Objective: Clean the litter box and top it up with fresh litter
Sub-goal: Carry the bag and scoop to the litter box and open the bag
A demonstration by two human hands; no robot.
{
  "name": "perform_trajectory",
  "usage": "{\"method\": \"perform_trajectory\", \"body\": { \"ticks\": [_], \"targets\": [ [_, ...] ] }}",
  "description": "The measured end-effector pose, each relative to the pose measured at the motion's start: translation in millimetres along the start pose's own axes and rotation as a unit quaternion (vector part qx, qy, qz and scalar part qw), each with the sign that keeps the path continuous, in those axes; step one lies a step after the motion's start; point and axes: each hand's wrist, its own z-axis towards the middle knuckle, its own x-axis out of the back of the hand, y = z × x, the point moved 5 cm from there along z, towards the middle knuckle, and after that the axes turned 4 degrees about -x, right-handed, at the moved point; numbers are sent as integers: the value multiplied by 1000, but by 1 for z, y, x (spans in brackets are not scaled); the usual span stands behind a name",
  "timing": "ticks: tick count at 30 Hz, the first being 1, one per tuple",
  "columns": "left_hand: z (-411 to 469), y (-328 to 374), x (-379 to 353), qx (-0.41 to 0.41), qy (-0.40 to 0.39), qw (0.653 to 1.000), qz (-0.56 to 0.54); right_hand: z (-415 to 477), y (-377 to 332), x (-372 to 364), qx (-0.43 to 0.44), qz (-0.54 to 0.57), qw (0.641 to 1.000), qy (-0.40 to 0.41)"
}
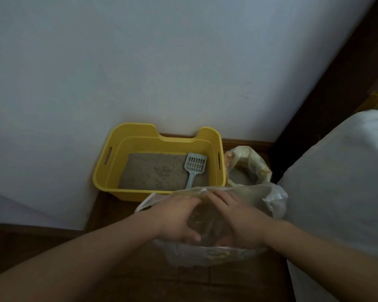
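The left hand [177, 216] is curling round the film of the clear plastic bag [273, 201] on the floor, and the right hand [236, 219] is lying on it, fingers fairly straight. They are probably opening it for waste. Next is reaching for the scoop [194, 166] lying inside the litter box [106, 171] by the wall.

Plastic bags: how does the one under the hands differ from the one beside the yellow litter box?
The near bag is clear, the far bag yellowish. The near bag has the left hand and right hand on it; the far bag stands untouched beside the litter box. The far bag's mouth gapes upward; the near bag's is not plain. Both are thin plastic.
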Motion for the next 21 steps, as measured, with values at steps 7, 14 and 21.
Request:
{"method": "perform_trajectory", "body": {
  "ticks": [7, 14, 21],
  "targets": [
    [-1, -2, -27, 41, -49, 994, 85, 1, 31, -27, -54, 153, 984, 76],
    [-5, -33, -39, 23, -62, 985, 160, -11, 68, -53, -93, 312, 945, -1],
    [-6, -27, -8, -28, -53, 973, 224, -1, 24, -20, 10, 186, 982, 24]
  ]
}}
